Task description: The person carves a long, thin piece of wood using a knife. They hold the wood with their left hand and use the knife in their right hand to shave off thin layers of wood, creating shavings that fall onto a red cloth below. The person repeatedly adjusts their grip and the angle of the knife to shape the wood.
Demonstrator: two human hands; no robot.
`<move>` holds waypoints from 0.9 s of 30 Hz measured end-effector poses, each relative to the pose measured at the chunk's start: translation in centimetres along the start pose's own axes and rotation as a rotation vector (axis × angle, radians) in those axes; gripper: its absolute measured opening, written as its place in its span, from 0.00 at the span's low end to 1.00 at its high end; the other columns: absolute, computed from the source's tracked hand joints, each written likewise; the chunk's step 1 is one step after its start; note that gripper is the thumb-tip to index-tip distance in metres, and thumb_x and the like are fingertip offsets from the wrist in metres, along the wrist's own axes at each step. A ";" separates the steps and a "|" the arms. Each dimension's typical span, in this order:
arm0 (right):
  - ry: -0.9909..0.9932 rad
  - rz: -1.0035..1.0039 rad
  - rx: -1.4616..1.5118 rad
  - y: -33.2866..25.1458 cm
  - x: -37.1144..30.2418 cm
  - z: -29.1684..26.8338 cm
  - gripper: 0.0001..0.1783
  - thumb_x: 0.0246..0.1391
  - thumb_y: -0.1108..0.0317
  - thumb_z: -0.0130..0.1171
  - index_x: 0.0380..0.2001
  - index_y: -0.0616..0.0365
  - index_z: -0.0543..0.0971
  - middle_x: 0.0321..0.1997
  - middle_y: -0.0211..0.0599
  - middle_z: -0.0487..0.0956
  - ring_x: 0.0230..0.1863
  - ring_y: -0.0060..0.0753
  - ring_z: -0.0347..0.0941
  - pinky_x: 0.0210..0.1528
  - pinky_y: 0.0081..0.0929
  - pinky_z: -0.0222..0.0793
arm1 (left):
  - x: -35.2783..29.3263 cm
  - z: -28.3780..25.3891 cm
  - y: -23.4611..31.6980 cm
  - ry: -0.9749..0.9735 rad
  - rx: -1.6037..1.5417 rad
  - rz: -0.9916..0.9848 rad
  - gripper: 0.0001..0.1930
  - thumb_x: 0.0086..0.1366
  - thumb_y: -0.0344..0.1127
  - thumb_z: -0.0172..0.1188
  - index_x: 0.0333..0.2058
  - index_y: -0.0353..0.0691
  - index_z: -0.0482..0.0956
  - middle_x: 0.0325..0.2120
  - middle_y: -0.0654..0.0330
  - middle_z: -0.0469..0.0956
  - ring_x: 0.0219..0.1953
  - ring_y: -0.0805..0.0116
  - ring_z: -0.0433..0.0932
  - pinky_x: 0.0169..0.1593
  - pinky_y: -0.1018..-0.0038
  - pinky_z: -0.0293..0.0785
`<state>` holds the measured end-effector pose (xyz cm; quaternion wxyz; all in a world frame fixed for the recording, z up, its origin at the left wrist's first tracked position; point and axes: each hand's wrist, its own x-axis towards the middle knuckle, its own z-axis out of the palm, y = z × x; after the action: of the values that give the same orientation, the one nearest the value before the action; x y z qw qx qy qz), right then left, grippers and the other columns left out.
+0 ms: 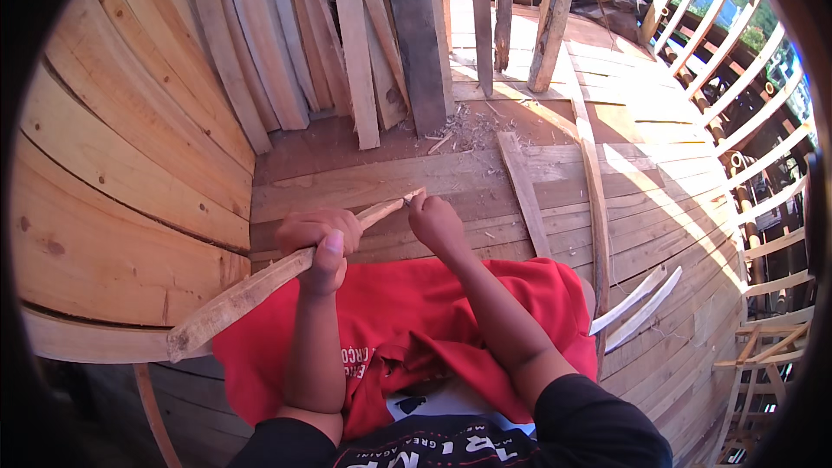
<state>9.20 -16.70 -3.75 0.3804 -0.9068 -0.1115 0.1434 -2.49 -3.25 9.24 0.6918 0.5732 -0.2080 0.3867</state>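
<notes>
A long, rough strip of wood (241, 300) slants across my lap, its thick end low on the left and its narrow end up on the right. My left hand (322, 244) wraps round its middle, thumb up. At the narrow end my right hand (436, 223) is closed, its fingers touching or almost touching the wood's tip. A small dark bit shows between those fingers and the tip; its kind cannot be made out. Beneath both forearms, red cloth (399, 295) covers my lap.
A plank wall (121, 199) rises close on my left. Several boards (260, 43) lean ahead, with wood shavings (485, 127) at their foot. A narrow batten (592, 199) runs along the plank floor to my right, beside two pale curved strips (641, 308). Slatted railing (763, 134) lines the far right.
</notes>
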 end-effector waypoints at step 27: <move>0.090 0.038 -0.098 4.7 2.7 3.1 0.31 0.63 0.54 0.36 0.30 0.71 0.80 0.34 0.68 0.79 0.41 0.70 0.76 0.48 0.57 0.70 | 1.4 -1.7 0.1 -0.084 -0.150 0.011 0.23 0.58 0.32 0.54 0.08 0.42 0.54 0.05 0.65 0.57 0.07 0.72 0.56 0.13 0.74 0.54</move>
<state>11.07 -17.11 -9.69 0.3375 -0.9318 -0.0840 0.1042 -1.97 -1.24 9.90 0.7216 0.5340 -0.2683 0.3495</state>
